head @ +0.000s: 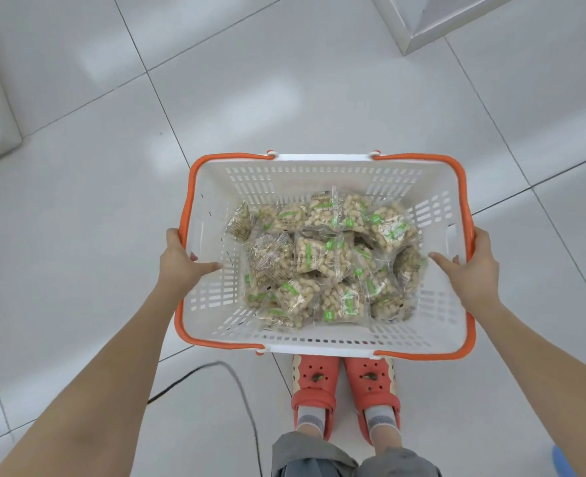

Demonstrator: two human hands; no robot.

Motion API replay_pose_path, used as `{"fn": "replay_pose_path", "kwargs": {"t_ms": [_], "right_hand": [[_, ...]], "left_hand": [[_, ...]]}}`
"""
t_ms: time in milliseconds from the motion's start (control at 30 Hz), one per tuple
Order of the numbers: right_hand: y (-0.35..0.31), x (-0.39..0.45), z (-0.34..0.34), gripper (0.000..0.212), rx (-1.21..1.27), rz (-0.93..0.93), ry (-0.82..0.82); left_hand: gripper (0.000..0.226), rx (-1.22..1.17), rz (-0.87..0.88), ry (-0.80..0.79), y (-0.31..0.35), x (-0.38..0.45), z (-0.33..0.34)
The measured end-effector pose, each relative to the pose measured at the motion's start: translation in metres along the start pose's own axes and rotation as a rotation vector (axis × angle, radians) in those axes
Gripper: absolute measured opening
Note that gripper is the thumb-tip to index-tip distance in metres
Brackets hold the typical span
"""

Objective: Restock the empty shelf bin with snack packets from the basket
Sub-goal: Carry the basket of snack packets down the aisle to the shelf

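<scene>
Item: basket (322, 173), white slotted plastic, rectangular, tapering toward its floor, with two orange handles (190, 201) lying folded along the rim; it is hanging above the tiled floor (112, 218), carried between two hands.

Left hand (178, 259): gripping the basket's left rim, thumb hooking over the edge onto the inner wall, fingers wrapping the outside over the orange handle.

Right hand (470, 263): gripping the basket's right rim the same way, thumb lying inside, fingers curling round the outside.

Contents: snack packets (326, 259), lying heaped on the basket's floor between the two hands, touching neither; clear crinkled film with green label patches, holding pale lumpy pieces (peanuts in the shell, by their look); pillow-shaped, overlapping at all angles.

Below the basket's near rim: coral perforated clogs (315, 387) over grey socks; a black cable (240, 383) is curving across the glossy tiles just left of them.
</scene>
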State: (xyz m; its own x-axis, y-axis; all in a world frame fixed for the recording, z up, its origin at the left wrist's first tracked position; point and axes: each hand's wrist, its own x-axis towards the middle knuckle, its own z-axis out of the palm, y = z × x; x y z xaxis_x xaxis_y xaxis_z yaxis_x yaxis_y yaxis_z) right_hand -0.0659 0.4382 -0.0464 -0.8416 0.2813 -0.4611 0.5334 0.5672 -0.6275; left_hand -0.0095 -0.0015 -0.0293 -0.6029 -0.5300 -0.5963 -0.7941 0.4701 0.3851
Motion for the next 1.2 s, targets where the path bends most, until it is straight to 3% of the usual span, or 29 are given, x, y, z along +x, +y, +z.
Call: {"fn": "replay_pose_path", "kwargs": {"t_ms": [333,667,833,1200], "right_hand": [[-0.082,-0.056,-0.1,0.063,0.102,0.015,0.051],[-0.224,-0.17,-0.275,0.059,0.194,-0.094,0.17],[-0.261,-0.233,-0.352,0.062,0.236,-0.123,0.242],[-0.24,-0.302,-0.443,0.061,0.277,-0.094,0.472]], "left_hand": [[0.074,-0.041,0.091,-0.011,0.091,-0.07,-0.092],[0.067,-0.094,0.286,0.098,0.225,-0.221,-0.271],[0.066,-0.109,0.427,0.123,0.275,-0.297,-0.346],[0.064,-0.034,0.701,0.081,0.357,-0.364,-0.354]]}}
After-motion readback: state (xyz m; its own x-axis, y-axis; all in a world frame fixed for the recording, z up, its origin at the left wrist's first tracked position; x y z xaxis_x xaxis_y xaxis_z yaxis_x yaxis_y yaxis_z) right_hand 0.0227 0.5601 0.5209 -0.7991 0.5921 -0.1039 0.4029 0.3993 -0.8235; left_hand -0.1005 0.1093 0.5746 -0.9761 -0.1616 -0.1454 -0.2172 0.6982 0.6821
